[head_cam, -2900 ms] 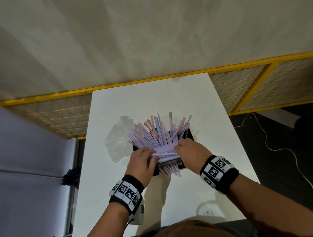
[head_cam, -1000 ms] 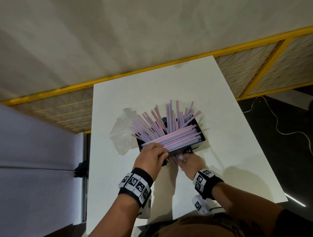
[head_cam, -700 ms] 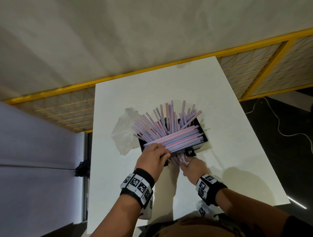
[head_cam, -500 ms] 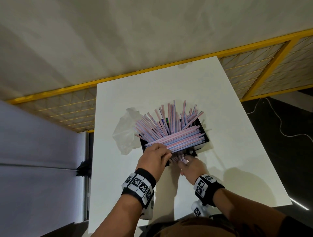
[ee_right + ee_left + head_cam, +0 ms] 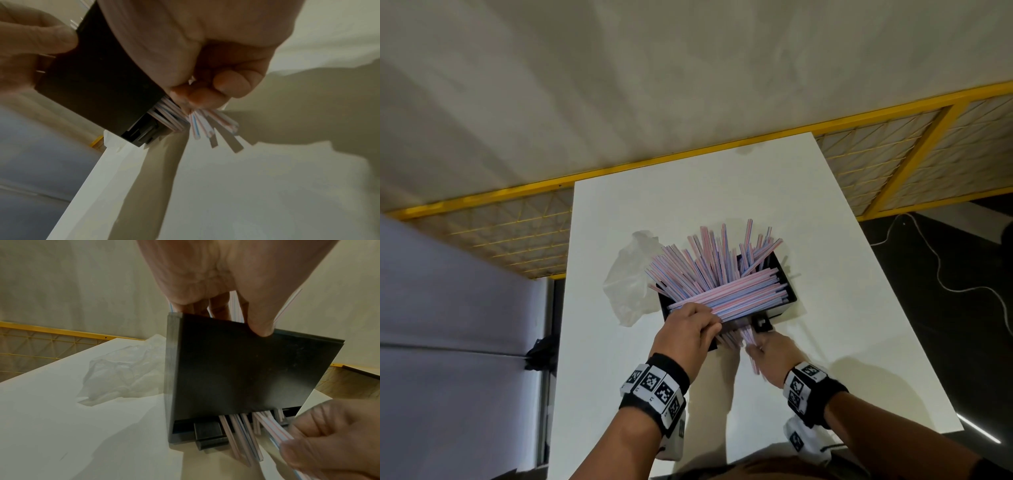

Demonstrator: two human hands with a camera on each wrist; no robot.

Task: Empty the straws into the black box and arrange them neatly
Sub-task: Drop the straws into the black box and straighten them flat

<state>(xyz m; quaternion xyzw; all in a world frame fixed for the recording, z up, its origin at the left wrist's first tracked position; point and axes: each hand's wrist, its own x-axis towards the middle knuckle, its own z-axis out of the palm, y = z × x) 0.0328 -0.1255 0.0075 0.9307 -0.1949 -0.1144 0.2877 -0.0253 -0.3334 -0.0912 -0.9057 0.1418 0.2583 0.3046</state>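
A black box [image 5: 780, 310] [image 5: 236, 374] [image 5: 98, 84] stands mid-table, crammed with pink, blue and white striped straws [image 5: 722, 274]. Most fan upward; one bundle lies crosswise on top. My left hand [image 5: 690, 334] [image 5: 222, 288] grips the box's near wall, thumb on the outside, fingers inside among the straws. Several straws [image 5: 244, 434] [image 5: 170, 116] stick out of a slot at the bottom of the near wall. My right hand [image 5: 767, 353] [image 5: 207, 91] [image 5: 329, 443] pinches a few of these straws [image 5: 751, 346] [image 5: 205, 123] just in front of the slot.
An empty clear plastic bag [image 5: 628, 281] [image 5: 121, 371] lies crumpled left of the box. The white table [image 5: 842, 342] ends close on the left, right and near sides. A yellow mesh fence [image 5: 893, 164] runs behind it; a white cable [image 5: 941, 274] trails on the dark floor.
My right hand left the straws on top of the box, dropped to the near bottom slot and took hold of straws poking out there. My left hand stayed on the near wall.
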